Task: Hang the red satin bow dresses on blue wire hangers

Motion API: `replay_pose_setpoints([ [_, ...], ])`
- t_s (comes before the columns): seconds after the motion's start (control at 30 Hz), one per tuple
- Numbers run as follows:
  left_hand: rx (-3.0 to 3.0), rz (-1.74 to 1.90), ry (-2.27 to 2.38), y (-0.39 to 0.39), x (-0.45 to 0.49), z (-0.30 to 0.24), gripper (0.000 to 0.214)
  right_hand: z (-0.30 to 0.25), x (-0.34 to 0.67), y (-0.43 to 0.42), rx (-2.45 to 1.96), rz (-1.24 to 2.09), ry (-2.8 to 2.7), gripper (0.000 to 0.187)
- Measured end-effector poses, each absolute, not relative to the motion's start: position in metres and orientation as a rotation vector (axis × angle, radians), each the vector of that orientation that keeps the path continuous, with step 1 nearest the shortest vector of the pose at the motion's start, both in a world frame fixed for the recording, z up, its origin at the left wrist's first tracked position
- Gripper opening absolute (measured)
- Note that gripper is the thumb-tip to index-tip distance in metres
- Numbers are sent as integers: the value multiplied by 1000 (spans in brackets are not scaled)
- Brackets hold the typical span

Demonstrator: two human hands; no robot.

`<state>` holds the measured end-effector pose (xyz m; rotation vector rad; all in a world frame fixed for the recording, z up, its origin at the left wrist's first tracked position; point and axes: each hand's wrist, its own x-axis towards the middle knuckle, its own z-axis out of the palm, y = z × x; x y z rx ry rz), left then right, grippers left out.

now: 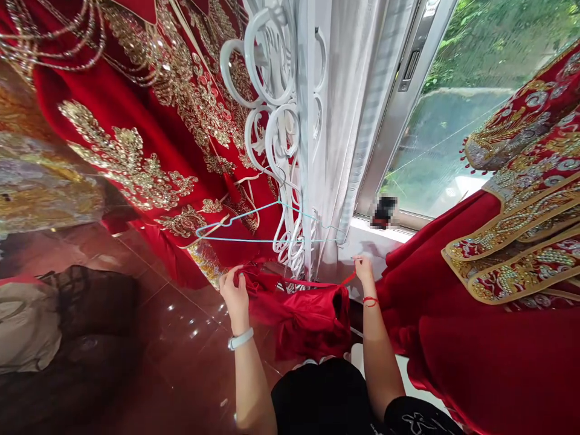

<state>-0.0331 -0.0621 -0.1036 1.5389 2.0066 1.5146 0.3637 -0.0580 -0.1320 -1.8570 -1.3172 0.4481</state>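
Note:
My left hand (234, 295), with a pale band on the wrist, is closed on the edge of a red satin garment (310, 311). The garment hangs down in front of my body, with a dark opening at its right end. My right hand (364, 270) pinches a thin red strap (348, 279) pulled taut from the garment's top edge. A light blue wire hanger (254, 240) hangs just above and beyond both hands, with nothing on its bar. Its hook meets the white scrollwork rack (283, 112).
Red gowns with gold embroidery (131, 163) hang at left; more embroidered red garments (512, 254) hang close at right. A white curtain (348, 109) and a window (475, 121) stand beyond the rack. A beige bag (27, 326) is at lower left, over a reddish tiled floor (176, 338).

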Motion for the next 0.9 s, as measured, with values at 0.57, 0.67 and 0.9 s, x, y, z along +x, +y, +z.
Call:
replay_pose_setpoints([
  [0.57, 1390, 1447, 2393, -70, -31, -106, 23, -82, 365, -72, -1121, 903, -833, 100],
  [0.67, 1307, 1499, 2296, -70, -34, -100, 23, -67, 361, -67, -1071, 804, -812, 123],
  [0.9, 1285, 1450, 2156, -82, -30, -73, 25, -32, 353, -63, -1059, 672, -947, 132],
])
